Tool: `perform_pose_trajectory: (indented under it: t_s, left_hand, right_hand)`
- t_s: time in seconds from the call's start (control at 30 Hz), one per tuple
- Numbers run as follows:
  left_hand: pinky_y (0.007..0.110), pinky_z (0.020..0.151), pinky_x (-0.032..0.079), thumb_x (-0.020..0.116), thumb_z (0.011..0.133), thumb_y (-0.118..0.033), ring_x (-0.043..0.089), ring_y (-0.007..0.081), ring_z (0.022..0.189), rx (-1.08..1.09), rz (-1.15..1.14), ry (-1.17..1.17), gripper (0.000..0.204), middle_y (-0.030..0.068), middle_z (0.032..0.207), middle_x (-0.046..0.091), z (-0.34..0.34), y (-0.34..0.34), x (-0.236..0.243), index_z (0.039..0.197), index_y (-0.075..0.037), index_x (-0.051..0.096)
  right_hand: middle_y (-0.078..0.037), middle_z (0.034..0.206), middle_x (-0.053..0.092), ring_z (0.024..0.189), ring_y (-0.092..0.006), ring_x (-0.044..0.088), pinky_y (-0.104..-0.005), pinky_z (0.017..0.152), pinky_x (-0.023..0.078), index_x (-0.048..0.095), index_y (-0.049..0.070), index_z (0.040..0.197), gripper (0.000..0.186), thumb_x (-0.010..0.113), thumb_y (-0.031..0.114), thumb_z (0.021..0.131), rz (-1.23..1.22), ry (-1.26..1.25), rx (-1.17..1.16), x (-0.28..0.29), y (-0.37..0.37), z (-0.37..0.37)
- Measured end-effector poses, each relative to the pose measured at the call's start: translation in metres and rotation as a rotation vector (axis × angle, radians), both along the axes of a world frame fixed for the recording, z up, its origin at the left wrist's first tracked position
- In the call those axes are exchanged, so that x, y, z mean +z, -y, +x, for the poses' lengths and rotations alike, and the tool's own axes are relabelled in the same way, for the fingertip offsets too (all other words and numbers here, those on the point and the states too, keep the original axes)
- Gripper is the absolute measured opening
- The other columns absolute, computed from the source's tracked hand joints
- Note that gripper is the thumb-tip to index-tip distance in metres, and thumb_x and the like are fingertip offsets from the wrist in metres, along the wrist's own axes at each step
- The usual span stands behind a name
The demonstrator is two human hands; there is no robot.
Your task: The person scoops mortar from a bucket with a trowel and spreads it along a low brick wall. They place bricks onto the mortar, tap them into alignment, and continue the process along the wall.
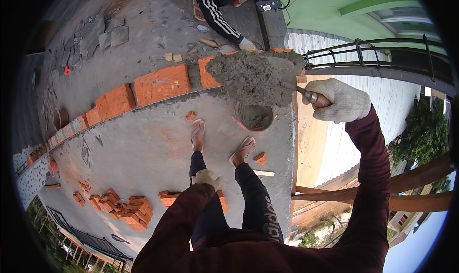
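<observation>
Bucket [256, 130], co-worker's hand [247, 45] near trowel [311, 96]

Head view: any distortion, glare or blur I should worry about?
Head view: fisheye bends the brick row into an arc, with black around the rim; head view: white corrugated sheeting looks bright, close to washed out, while the grey floor is dimmer; head view: right hand and trowel handle show no obvious motion blur.
</observation>
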State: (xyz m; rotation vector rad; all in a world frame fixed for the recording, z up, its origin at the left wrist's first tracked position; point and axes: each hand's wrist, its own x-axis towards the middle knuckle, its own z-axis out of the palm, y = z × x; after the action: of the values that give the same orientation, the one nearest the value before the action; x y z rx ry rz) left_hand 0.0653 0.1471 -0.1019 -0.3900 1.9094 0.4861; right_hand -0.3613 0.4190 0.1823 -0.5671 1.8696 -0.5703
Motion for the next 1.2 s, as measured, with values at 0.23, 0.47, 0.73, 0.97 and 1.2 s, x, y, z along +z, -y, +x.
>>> perform_pose_trajectory:
  t_s: [0.23,0.47,0.73,0.97,1.2]
  left_hand:
    - [0.054,0.116,0.037,0.064,0.09,-0.057,0.054,0.0288,0.134,0.039,0.005,-0.037,0.056,0.007,0.136,0.066,0.006,-0.002,0.001,0.122,-0.013,0.073]
    - [0.053,0.115,0.037,0.066,0.087,-0.055,0.056,0.029,0.131,0.05,0.018,-0.08,0.054,0.0078,0.132,0.068,0.004,0.001,0.004,0.115,-0.01,0.076]
    - [0.05,0.107,0.044,0.072,0.084,-0.051,0.063,0.0291,0.12,0.009,0.011,-0.047,0.05,0.0072,0.121,0.072,0.001,0.013,0.0,0.111,-0.01,0.078]
    - [0.044,0.102,0.048,0.076,0.081,-0.045,0.064,0.03,0.116,-0.125,0.04,-0.192,0.043,0.0078,0.116,0.073,-0.01,0.022,0.002,0.101,-0.008,0.078]
    - [0.044,0.109,0.046,0.076,0.082,-0.046,0.061,0.0324,0.124,-0.109,0.018,-0.2,0.045,0.0119,0.128,0.069,0.003,0.029,-0.005,0.105,-0.007,0.078]
  right_hand:
    - [-0.015,0.085,0.067,0.081,-0.0377,0.069,-0.045,0.065,0.055,0.055,0.005,0.098,0.021,0.069,0.007,0.082,0.103,-0.891,0.335,-0.067,0.047,-0.02]
    - [-0.013,0.099,0.068,0.084,-0.0339,0.071,-0.0427,0.069,0.059,0.055,0.008,0.121,0.038,0.066,0.002,0.085,0.282,-1.166,0.153,-0.081,0.038,0.035]
    - [-0.014,0.08,0.068,0.069,-0.0341,0.07,-0.0404,0.062,0.055,0.064,0.004,0.106,0.026,0.074,0.019,0.088,0.173,-0.63,-0.434,-0.052,-0.034,0.169]
    - [-0.019,0.084,0.068,0.081,-0.0411,0.069,-0.0489,0.068,0.054,0.061,0.005,0.097,0.029,0.067,0.033,0.094,-0.056,-0.636,-0.552,-0.266,-0.023,0.16]
    - [-0.021,0.095,0.069,0.089,-0.044,0.069,-0.0508,0.075,0.054,0.062,0.004,0.11,0.029,0.064,0.028,0.093,0.147,-0.491,-0.7,-0.28,-0.098,0.221]
